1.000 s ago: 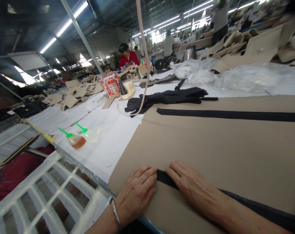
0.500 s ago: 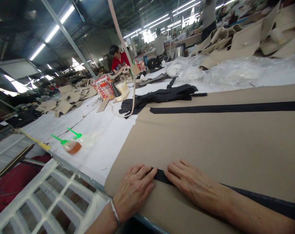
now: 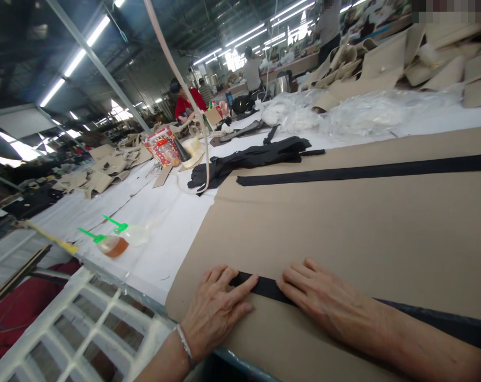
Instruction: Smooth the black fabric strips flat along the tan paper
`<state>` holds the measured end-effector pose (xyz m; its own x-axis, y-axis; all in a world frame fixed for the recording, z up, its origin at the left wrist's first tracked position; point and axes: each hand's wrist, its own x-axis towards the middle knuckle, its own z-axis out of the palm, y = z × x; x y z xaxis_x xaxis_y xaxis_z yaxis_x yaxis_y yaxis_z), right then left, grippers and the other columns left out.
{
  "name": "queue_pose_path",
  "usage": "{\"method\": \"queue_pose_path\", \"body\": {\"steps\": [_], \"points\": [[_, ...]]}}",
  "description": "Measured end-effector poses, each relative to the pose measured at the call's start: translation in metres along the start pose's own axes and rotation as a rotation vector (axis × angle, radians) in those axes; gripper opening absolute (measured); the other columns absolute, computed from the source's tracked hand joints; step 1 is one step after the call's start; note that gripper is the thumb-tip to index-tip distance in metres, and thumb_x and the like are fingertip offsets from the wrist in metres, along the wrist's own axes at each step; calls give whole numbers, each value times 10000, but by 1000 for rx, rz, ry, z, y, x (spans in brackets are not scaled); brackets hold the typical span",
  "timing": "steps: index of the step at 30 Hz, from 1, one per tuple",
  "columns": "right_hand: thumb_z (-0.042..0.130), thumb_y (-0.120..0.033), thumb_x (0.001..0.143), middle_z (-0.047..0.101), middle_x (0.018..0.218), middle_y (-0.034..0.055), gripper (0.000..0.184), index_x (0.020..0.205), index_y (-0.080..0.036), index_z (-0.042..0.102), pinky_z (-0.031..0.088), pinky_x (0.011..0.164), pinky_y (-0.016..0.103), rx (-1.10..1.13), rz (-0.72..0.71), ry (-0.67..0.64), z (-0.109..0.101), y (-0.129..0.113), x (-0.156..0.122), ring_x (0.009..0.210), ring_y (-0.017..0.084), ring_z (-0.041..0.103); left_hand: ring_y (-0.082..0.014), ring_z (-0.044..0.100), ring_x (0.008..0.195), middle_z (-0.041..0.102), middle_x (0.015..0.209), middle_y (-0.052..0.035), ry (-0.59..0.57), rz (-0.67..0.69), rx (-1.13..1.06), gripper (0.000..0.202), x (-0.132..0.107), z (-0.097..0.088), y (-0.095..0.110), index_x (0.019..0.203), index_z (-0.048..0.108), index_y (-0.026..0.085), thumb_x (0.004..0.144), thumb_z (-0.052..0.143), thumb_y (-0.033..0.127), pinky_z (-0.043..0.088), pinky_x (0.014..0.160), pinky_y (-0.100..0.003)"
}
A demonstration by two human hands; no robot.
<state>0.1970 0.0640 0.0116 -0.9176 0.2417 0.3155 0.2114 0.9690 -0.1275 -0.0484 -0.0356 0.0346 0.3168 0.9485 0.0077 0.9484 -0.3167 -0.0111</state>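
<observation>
A long black fabric strip lies along the near part of a brown sheet. My left hand, with a silver bracelet at the wrist, rests palm down at the strip's left end. Its fingers are apart, and one fingertip presses on the strip. Farther right along the same strip, my right hand lies with loosely bent fingers touching it. My right forearm hides the strip's middle. Another black strip lies flat across the sheet's far part.
Beyond the sheet are a bundle of black strips and clear plastic wrapping. Two green-nozzled squeeze bottles lie on the white table covering to the left. A pinkish hose hangs down. A person in red is in the background.
My right hand has slid slightly right along the strip, widening the gap between my hands. More of the strip's left end shows by my left hand. The view has shifted a little.
</observation>
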Motion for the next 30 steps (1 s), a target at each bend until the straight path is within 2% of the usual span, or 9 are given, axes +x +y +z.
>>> {"method": "queue_pose_path", "body": {"steps": [5,11,15,17,20,23,25,27,30], "points": [[504,-16,862,532,881,39,173,936,-165,552,349,749,354,-3,28,-6,-8,1,-14,774,213,463,-259,473,1108,545,1158,-51,29,14,15,509,1,-2,1,1402,448,380,919,605,334,418,953,-455],[476,-23,876,527,874,43,177,950,-165,552,344,736,344,-3,41,3,-13,5,-36,760,212,451,-276,459,1159,554,1164,-43,80,19,63,532,-3,5,-2,1387,464,394,892,641,306,401,956,-459],[474,-27,881,528,887,46,192,991,-164,552,339,740,351,-10,59,-16,-17,7,-50,756,211,442,-301,431,1197,506,1262,-61,150,20,78,453,-4,2,-1,1330,527,386,904,607,256,388,944,-481],[477,-26,877,528,879,45,188,983,-161,554,341,742,352,-22,56,-4,-20,7,-54,750,208,443,-306,423,1210,476,1305,-74,258,6,51,347,2,-3,10,1242,600,348,925,553,215,382,941,-480],[495,-32,877,520,857,39,158,954,-156,555,350,750,352,-59,43,15,-23,6,-54,756,205,451,-247,486,1131,537,1212,-89,373,26,-87,338,19,-7,44,1226,589,251,950,448,117,404,934,-419],[517,-49,885,512,845,33,112,912,-153,551,358,764,362,-88,63,27,-24,4,-52,764,203,452,-205,540,992,598,1085,-89,293,133,-286,410,39,1,83,1312,495,169,937,378,54,467,891,-361],[514,-61,900,512,855,36,98,886,-153,546,363,768,362,-85,78,19,-25,3,-51,773,197,451,-218,550,955,607,1045,-101,258,141,-348,437,47,12,100,1317,481,142,914,349,35,498,871,-377],[499,-65,913,512,860,37,105,877,-152,545,366,765,359,-89,74,-4,-27,2,-52,776,191,449,-229,555,959,607,1033,-110,255,118,-366,456,49,21,107,1311,483,137,897,332,20,511,873,-398],[487,-59,917,510,842,36,122,863,-148,550,362,732,351,-112,69,-39,-33,4,-57,754,187,442,-230,555,996,608,1052,-106,258,123,-373,462,47,26,104,1308,489,152,894,340,11,518,882,-393]]}}
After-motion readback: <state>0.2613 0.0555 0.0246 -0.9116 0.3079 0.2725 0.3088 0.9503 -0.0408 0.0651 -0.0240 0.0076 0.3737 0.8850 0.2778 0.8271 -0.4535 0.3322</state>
